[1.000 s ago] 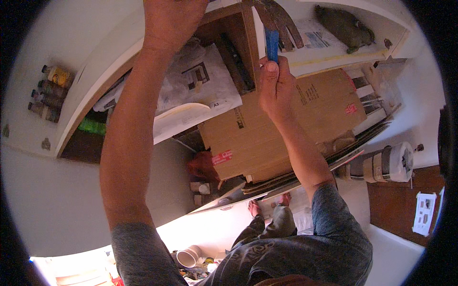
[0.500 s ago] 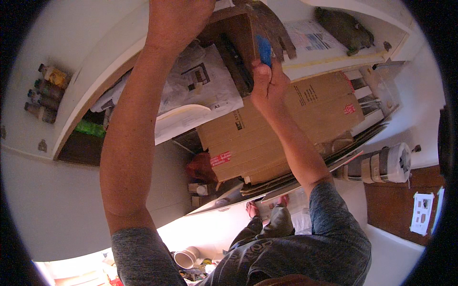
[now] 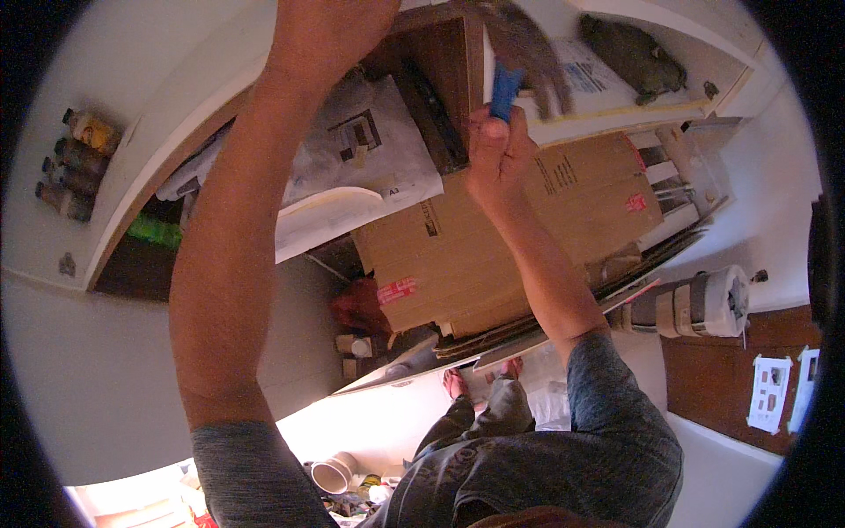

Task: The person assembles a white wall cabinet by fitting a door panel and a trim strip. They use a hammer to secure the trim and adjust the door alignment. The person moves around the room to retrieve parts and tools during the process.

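My right hand (image 3: pixel 499 154) is closed around the blue handle of a claw hammer (image 3: pixel 539 66), thumb along the grip. Its brown, curved, forked claw is smeared by motion and lies in front of the white shelf edge. My left hand (image 3: pixel 339 35) is raised at the upper edge, its fingers cut off by the frame, so what they hold or touch is hidden. Between my arms, an open cupboard compartment (image 3: pixel 418 53) shows a dark brown inside. Printed paper sheets (image 3: pixel 352 145) hang out of it over its lower edge.
Below stand large flattened cardboard boxes (image 3: pixel 475 238). Several small bottles (image 3: pixel 79 167) stand at the far left. A dark green bag-like thing (image 3: pixel 634 57) rests on the right shelf. A wrapped roll (image 3: pixel 687 304) lies at the right; a white bucket (image 3: pixel 334 473) is at the floor's lower left.
The hammer has swung to the right, and its claw is now blurred. My right hand has turned slightly with it. My left forearm has shifted a little left.
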A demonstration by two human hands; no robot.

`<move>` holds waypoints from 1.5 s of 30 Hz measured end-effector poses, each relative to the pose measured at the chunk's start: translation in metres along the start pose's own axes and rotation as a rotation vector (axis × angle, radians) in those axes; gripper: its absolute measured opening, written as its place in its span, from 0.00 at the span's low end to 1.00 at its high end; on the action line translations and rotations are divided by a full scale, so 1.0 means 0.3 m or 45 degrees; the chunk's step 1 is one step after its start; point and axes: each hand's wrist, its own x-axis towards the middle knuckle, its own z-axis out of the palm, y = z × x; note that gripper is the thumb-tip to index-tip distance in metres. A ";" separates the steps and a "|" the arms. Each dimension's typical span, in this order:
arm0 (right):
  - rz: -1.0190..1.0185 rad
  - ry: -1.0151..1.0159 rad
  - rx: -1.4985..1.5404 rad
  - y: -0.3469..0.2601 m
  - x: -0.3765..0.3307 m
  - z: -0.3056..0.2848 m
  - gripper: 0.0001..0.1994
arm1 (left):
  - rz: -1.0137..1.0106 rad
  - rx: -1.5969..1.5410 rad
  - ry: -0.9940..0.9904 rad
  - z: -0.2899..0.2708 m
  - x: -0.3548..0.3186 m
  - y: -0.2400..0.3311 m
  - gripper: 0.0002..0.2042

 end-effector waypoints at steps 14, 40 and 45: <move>-0.076 0.017 0.016 -0.022 0.021 0.029 0.24 | -0.080 -0.046 -0.032 -0.058 -0.001 -0.027 0.07; -0.170 -0.071 -0.220 -0.007 0.026 0.052 0.17 | -0.028 0.152 0.034 -0.068 -0.015 0.016 0.10; -0.112 -0.100 -0.244 -0.012 0.016 0.052 0.18 | -0.031 0.185 -0.006 -0.087 -0.016 0.014 0.09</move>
